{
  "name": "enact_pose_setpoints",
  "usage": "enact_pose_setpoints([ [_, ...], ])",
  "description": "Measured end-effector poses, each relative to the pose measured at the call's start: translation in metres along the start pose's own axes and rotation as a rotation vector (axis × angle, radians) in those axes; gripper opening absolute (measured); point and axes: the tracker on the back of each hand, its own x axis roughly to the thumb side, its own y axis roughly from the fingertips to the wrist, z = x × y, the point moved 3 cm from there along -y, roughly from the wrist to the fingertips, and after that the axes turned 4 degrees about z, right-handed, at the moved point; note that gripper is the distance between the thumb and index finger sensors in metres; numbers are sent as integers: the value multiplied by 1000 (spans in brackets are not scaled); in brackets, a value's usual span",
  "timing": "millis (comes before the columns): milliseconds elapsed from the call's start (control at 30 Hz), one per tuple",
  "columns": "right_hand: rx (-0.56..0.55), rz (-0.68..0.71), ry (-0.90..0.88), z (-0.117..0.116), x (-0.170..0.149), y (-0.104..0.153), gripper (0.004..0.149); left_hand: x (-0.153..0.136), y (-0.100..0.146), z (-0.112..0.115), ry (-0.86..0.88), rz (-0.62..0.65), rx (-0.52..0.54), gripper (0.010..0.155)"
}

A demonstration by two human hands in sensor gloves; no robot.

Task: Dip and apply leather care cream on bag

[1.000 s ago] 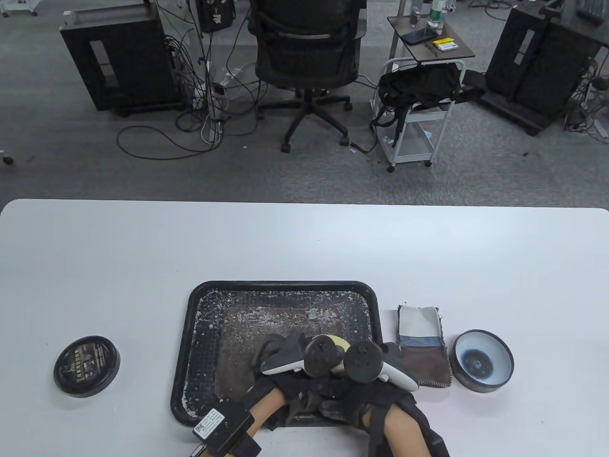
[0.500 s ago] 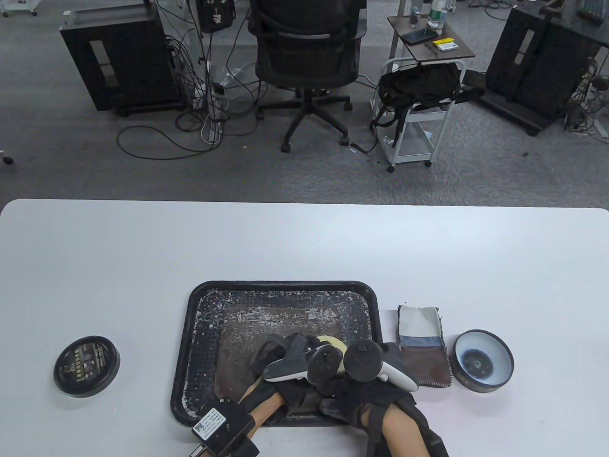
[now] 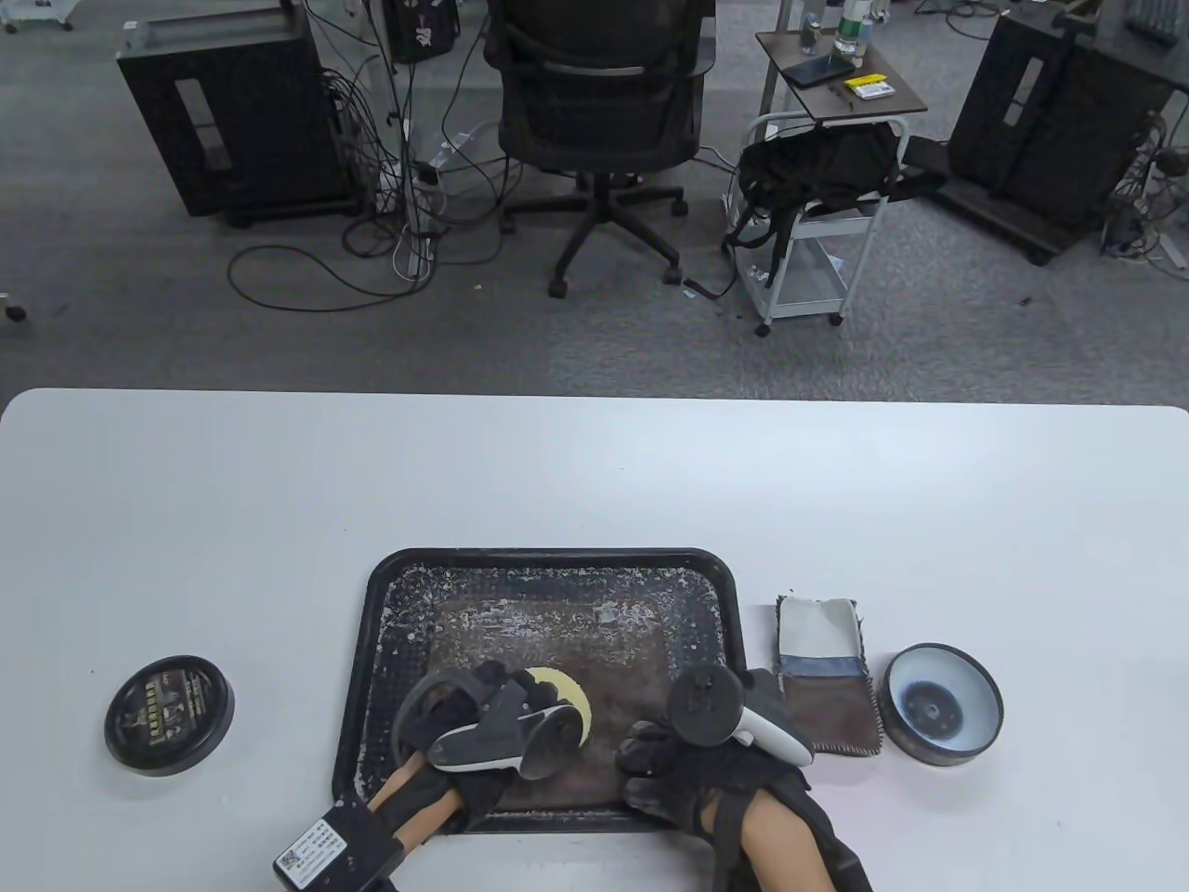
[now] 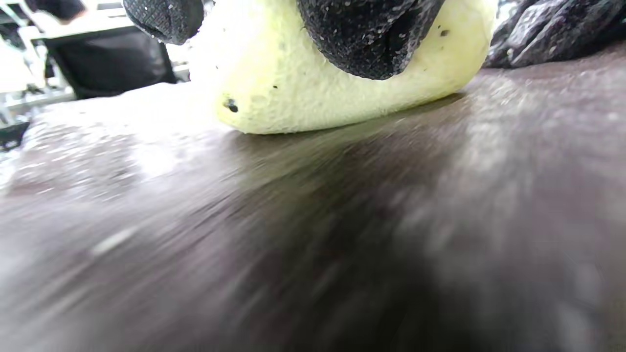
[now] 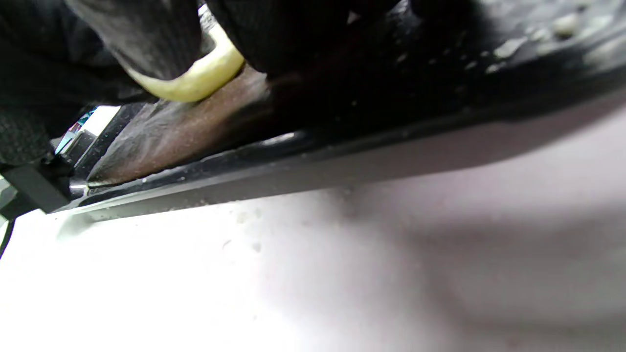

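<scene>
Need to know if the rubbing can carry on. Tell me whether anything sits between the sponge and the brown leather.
Nothing visible does. The left hand pinches the yellow sponge, whose underside rests directly on the brown leather in the black tray.

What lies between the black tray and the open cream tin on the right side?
A folded cloth, white, blue and brown, lies flat on the table between the tray and the cream tin, seen in the table view.

Sponge [image 3: 563,692] on bag [image 3: 557,641] in tray [image 3: 390,595]
</scene>
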Motion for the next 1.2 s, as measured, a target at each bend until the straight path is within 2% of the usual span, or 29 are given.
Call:
enact_pose_setpoints([
  [167,-4,-1,-3,0,1,-1,64,-27,25,9,37,-59,-44,54],
  [300,-12,-7,5,0,2,-2,59,-45,35,10,74,-115,-118,53],
  [733,-65,-1,35,1,4,-4,58,-60,54,8,30,-241,-295,52],
  [1000,-209,6,183,13,1,-4,61,-36,47,5,12,-88,-151,53],
  [1200,-159,-19,199,8,3,-9,64,-14,38,5,-38,-31,-18,53],
])
